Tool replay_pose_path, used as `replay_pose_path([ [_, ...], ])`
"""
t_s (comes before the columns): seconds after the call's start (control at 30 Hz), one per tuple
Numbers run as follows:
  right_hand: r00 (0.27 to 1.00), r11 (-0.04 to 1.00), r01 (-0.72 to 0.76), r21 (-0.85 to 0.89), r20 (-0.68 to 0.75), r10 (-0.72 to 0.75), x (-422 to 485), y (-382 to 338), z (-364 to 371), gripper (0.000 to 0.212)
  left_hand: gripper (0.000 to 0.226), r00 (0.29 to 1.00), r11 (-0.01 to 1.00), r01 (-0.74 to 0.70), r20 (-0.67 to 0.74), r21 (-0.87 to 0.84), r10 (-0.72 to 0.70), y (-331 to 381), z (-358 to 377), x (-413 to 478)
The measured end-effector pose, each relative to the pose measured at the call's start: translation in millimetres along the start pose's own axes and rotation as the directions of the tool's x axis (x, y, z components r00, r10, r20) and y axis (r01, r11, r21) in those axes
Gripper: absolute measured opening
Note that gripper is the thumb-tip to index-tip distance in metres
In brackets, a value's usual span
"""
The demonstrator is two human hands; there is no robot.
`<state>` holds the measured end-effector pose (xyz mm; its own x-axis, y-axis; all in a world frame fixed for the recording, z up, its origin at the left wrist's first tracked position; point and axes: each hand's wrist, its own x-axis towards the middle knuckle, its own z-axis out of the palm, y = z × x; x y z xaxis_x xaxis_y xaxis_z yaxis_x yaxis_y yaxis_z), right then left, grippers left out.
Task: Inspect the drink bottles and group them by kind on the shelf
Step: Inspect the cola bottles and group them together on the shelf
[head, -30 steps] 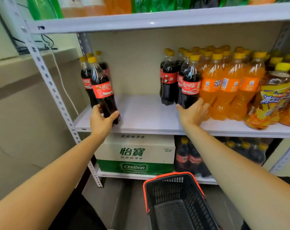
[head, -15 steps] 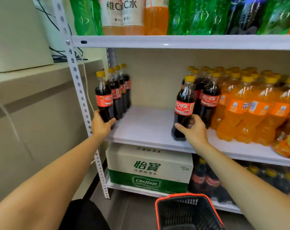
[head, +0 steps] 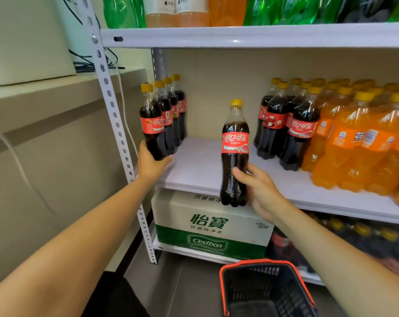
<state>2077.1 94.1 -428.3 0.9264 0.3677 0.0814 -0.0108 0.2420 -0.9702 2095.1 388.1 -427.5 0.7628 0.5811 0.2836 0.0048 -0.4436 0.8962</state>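
Head view: the right hand (head: 260, 191) had its fingers curled round a red-labelled dark cola bottle (head: 235, 152) before the white shelf (head: 198, 165) edge.
The left hand (head: 151, 164) had its fingers gripping a second cola bottle (head: 152, 126); the green-and-white carton (head: 207, 225) read "Cestbon".

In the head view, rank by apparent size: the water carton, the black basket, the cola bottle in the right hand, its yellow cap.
1. The water carton and the basket: similar; the basket is nearer and cut off by the frame, so unranked.
2. The cola bottle in the right hand.
3. The yellow cap.
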Motion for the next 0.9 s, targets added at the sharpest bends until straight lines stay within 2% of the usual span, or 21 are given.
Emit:
replay_pose_path([
  [0.07, 0.999, 0.998, -0.025, 0.05, 0.027, 0.024, -9.7, 0.4, 0.9, 0.045, 0.085, 0.998, 1.0, 0.004, -0.06, 0.02, -0.003, 7.9, 6.0, -22.5],
  [0.13, 0.998, 0.996, -0.04, 0.076, 0.041, 0.037, -20.5, -0.8, 1.8, 0.045, 0.08, 0.998, 0.998, -0.017, -0.063, 0.055, 0.02, 17.2, 13.0, -49.9],
  [0.27, 0.996, 0.991, -0.07, 0.115, 0.071, 0.062, -41.2, -4.1, -0.8, 0.051, 0.047, 0.985, 0.993, -0.085, 0.146, -0.084, 0.096, 43.8, 20.6, -91.8],
  [0.37, 0.995, 0.992, -0.078, 0.097, 0.076, 0.07, -55.3, -9.7, -7.3, 0.049, 0.034, 0.952, 0.971, -0.048, 0.283, -0.234, 0.115, 71.1, 23.3, -113.1],
  [0.5, 0.996, 0.998, -0.06, 0.03, 0.075, 0.058, -71.1, -15.5, -18.8, 0.046, 0.035, 0.877, 0.932, 0.075, 0.468, -0.354, 0.107, 102.6, 32.1, -140.6],
  [0.57, 0.997, 0.999, -0.037, -0.022, 0.072, 0.039, -78.2, -13.7, -24.7, 0.047, 0.041, 0.852, 0.919, 0.11, 0.512, -0.379, 0.109, 112.6, 38.5, -153.5],
  [0.63, 0.998, 0.998, -0.007, -0.066, 0.062, 0.012, -84.8, -8.1, -30.2, 0.046, 0.052, 0.853, 0.911, 0.118, 0.51, -0.396, 0.111, 114.8, 45.5, -165.2],
  [0.8, 1.0, 0.996, 0.002, -0.092, 0.012, -0.001, -98.2, 9.1, -37.9, 0.044, 0.061, 0.891, 0.906, 0.109, 0.444, -0.409, 0.093, 103.6, 61.8, -183.9],
  [0.9, 0.999, 0.996, -0.015, -0.086, -0.034, 0.012, -102.8, 11.2, -38.4, 0.047, 0.062, 0.871, 0.885, 0.161, 0.484, -0.437, 0.08, 97.0, 63.3, -183.0],
])
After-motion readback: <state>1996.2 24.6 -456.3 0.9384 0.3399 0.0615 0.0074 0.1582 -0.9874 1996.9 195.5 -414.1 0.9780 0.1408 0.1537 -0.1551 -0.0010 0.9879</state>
